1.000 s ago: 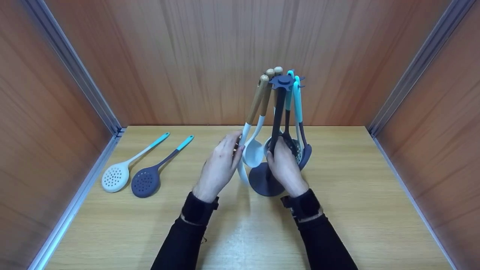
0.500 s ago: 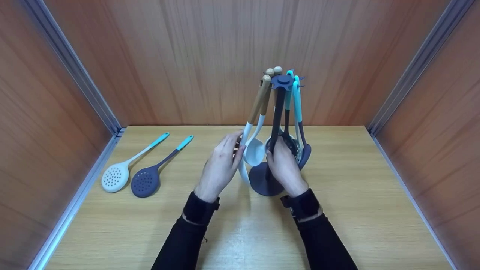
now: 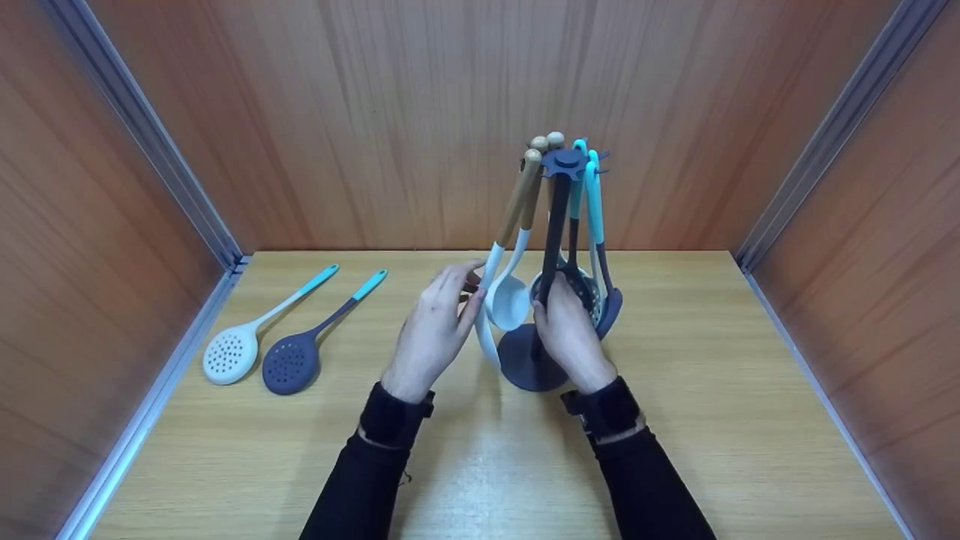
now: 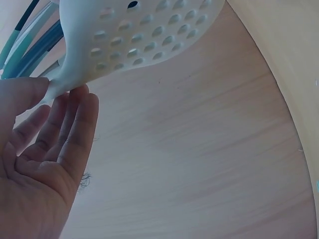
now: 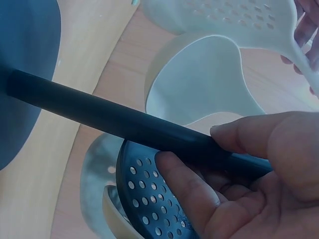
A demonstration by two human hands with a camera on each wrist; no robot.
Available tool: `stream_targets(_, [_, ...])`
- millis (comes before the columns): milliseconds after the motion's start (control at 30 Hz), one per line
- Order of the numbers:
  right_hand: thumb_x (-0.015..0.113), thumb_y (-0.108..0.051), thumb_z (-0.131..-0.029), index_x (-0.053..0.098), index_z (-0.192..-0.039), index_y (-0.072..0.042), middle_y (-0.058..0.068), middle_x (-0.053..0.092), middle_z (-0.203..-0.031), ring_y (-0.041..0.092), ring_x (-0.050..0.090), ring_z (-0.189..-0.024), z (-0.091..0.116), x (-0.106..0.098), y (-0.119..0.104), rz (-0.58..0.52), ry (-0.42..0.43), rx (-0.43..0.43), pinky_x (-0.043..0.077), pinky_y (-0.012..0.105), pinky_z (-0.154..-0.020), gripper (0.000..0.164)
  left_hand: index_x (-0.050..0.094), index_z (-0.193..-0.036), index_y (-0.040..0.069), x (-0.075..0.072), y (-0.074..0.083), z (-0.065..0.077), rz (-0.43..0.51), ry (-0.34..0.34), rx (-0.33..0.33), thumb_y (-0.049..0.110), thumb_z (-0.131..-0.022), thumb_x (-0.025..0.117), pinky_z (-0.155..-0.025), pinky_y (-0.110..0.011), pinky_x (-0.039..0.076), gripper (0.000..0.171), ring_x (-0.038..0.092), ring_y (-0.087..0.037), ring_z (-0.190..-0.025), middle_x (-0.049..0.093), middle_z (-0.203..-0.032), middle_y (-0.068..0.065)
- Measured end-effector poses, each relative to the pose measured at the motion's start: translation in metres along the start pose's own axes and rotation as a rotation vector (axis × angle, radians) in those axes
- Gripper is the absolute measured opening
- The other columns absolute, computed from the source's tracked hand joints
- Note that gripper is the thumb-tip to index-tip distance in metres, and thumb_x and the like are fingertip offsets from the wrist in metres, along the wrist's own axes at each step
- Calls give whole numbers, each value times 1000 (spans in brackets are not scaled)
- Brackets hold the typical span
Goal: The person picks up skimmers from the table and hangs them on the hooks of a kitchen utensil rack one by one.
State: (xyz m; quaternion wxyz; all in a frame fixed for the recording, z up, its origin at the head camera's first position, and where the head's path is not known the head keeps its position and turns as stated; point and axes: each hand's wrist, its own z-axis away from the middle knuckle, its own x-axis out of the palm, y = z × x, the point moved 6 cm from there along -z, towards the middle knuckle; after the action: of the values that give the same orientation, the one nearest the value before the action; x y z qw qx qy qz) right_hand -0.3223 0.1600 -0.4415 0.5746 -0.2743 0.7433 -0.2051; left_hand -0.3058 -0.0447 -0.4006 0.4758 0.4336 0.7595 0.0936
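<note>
A dark utensil stand (image 3: 534,367) holds several hanging utensils. My right hand (image 3: 570,326) grips its post (image 5: 109,112), with thumb and fingers round it. A white skimmer (image 4: 144,35) with a wooden handle hangs at the stand's left side, seen edge-on from the head. My left hand (image 3: 435,319) is at its neck, thumb touching and the other fingers loosely extended. Beside it hangs a white ladle (image 5: 199,79), also wooden-handled. Behind my right hand a dark perforated skimmer (image 5: 154,194) hangs among turquoise-handled utensils, partly hidden. A dark ladle (image 3: 611,311) hangs furthest right.
On the table at left lie a white skimmer (image 3: 231,355) and a dark skimmer (image 3: 291,364), both with turquoise handles. Wood-grain panels enclose the table (image 3: 712,420) at the back (image 3: 390,135) and on both sides.
My left hand has shifted slightly left, its fingers loosening from the white skimmer's neck. The hanging skimmer tilted a little toward the post. My right hand stays on the post.
</note>
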Motion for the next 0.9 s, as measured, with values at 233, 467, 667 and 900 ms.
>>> stream_targets(233, [62,-4,-113,54,-145,7,29,68,-137,44,71,-136,1,0,-1,10,15,-38,63,56,-110,36,63,-154,11,-15,-18,-3,-14,39,-54,23,-118,61,-105,-40,67,39,77,-27,-121,74,-130,-10])
stream_targets(467, [64,-4,-112,54,-146,6,28,68,-138,44,70,-138,1,-1,0,12,19,-37,61,56,-113,37,61,-157,15,-30,-48,-5,-112,40,-165,31,-118,61,-98,-46,65,42,73,-30,-128,72,-136,-10])
stream_targets(667, [64,-5,-112,54,-147,6,29,68,-140,44,69,-139,1,-2,-1,21,23,-40,60,56,-115,38,63,-155,14,-43,-71,-7,-172,94,-206,29,-115,65,-100,-52,62,42,74,-33,-126,75,-134,-11])
stream_targets(900, [64,-4,-112,54,-146,5,28,68,-139,44,70,-138,1,0,-1,19,20,-45,61,55,-114,36,60,-156,13,-52,-97,-2,-205,76,-271,33,-116,64,-107,-57,59,46,71,-36,-131,73,-139,-14])
